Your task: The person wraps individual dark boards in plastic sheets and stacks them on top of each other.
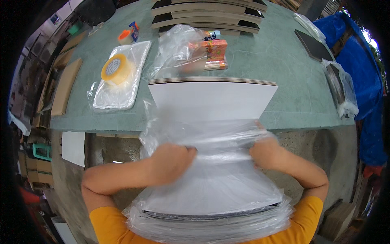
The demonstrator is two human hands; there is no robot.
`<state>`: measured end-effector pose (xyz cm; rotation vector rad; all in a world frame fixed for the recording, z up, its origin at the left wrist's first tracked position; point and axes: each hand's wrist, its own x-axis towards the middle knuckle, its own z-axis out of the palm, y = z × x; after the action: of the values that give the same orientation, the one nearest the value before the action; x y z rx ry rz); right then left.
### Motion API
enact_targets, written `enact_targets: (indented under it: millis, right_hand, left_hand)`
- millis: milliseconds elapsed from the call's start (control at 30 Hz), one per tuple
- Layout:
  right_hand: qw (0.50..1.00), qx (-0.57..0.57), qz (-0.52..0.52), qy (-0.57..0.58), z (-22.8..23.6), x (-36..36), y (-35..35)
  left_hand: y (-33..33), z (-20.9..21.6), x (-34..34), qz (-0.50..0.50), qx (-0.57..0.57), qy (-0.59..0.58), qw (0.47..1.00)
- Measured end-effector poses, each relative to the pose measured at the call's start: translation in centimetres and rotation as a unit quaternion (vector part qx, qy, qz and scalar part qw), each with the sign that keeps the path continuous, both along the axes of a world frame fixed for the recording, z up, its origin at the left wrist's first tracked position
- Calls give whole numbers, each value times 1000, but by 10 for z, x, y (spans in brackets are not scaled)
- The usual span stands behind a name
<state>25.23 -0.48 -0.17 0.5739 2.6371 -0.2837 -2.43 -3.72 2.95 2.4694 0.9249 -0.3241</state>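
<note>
In front of me a stack of white boards (211, 99) stands tilted at the table's near edge, its layered top edges showing. A clear plastic bag (211, 132) is bunched around the lower part of the boards. My left hand (172, 160), a little blurred, is closed in a fist on the plastic at the left side. At the right side my right hand (268, 152) grips the bag's edge against the boards, its fingertips partly hidden. Closer to my body lies a pile of plastic-wrapped boards (211, 225).
On the green table (260, 61), a yellow tape roll (115, 69) rests on a stack of clear bags (122, 95). A tape dispenser (126, 35), crumpled plastic (176, 46) and an orange packet (216, 51) lie beyond. Panels (207, 18) are piled at the back. A wrapped dark panel (339, 87) lies right.
</note>
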Motion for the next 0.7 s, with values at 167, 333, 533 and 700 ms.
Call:
enact_targets:
  millis: [167,333,533,700]
  right_hand:
    - [864,-114,-371,322,30,-5,11]
    - [692,219,-407,554,21,8,11]
    - [738,342,-310,492,26,-23,27]
    - [765,370,-328,412,23,-3,19]
  left_hand:
    - [-8,-52,-32,7,15,95,995]
    - [-4,4,-65,415,154,-391,807]
    - [31,-4,-55,438,499,-265,699]
    - [21,-5,-47,327,484,-159,796]
